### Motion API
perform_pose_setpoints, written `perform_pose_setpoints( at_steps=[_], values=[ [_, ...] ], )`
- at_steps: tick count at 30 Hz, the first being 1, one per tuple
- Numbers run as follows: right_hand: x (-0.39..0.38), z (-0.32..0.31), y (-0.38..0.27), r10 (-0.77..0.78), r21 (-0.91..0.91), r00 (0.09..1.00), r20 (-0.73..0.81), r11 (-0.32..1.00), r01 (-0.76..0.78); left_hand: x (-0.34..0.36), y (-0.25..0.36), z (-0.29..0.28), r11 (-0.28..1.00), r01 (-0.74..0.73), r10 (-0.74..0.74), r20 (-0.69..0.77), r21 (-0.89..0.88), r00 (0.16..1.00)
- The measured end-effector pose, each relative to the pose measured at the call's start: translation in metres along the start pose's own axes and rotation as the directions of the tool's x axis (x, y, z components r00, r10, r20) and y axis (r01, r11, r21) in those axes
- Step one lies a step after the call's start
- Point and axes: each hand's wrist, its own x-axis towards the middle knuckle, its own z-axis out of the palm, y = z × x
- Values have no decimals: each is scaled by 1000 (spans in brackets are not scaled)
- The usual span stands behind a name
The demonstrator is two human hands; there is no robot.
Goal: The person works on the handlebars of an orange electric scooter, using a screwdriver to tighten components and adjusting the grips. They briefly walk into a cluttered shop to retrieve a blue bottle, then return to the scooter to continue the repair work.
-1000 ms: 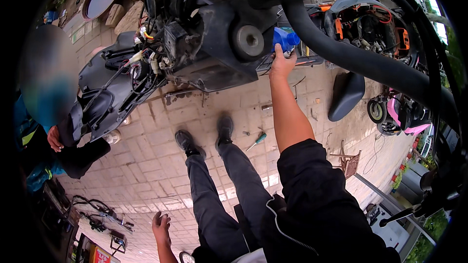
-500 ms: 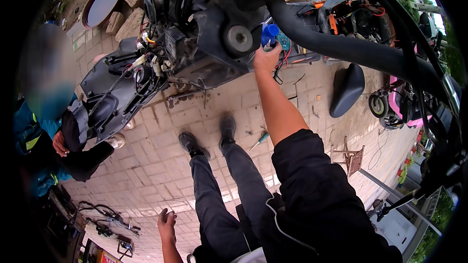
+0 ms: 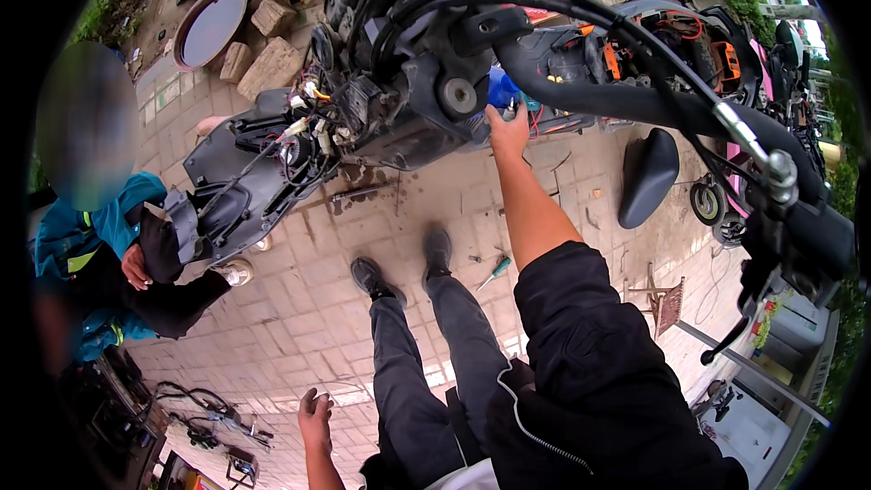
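Note:
My right hand [image 3: 510, 131] reaches forward to the dark motorbike front end [image 3: 399, 122], just below the black handlebar grip [image 3: 626, 102]. Its thumb and fingers close around a small silvery piece that I cannot make out. Right behind the fingertips is a bright blue object [image 3: 501, 88], partly hidden by the hand and the handlebar. A round bolt head [image 3: 457, 97] sits on the bike left of this hand. My left hand [image 3: 315, 416] hangs low beside my left leg, fingers loosely bent and apart, with nothing visible in it.
At the left a person in a teal jacket [image 3: 136, 204] sits beside grey body panels [image 3: 240, 191]. On the paving lie a screwdriver [image 3: 494, 273] and a black seat [image 3: 649, 179]. A small stool [image 3: 669, 304] stands at right; brake lever and cables [image 3: 780, 177] arch above.
The view has shifted, showing more of the cables and the boxes at the back. My right hand stays by the blue object, its finger and thumb now farther apart. My left hand still hangs low.

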Motion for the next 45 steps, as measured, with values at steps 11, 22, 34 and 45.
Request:
perform_pose_setpoints(
  at_steps=[11,22,34,45],
  values=[
    [-153,-96,-74,66,-219,936,346,976,12,-8,67,-15,985,-163,168,82,-56,982],
    [-61,-237,-505,-551,100,771,318,828,551,-17,276,-31,751,-652,660,114,-103,743],
    [84,-126,-545,-849,-178,374,373,330,927,-156,484,79,240,-963,934,243,120,263],
    [96,-119,-530,-826,-121,443,348,429,895,-194,661,214,-202,-979,906,382,17,-180]
  ],
)
